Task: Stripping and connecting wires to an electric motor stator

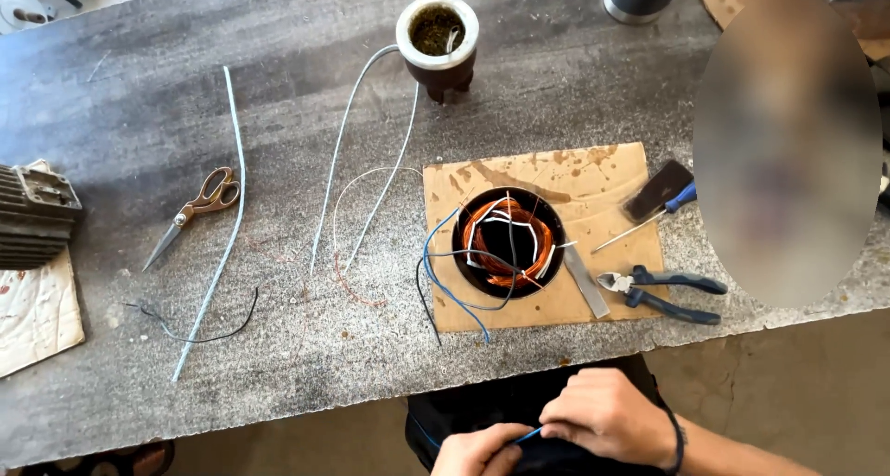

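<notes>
From the head camera, both hands work low at the near edge, below the bench. The right hand (612,416) and the left hand (477,450) are each closed in a pinch on a thin blue wire (528,434), drawn between them over the lap. On the bench beyond, a motor stator (508,241) with copper windings rests on a cardboard sheet (593,175), which spares the worktop. Pliers (663,292) and a screwdriver (649,215) lie just right, within reach; scissors (199,207) sit far left.
</notes>
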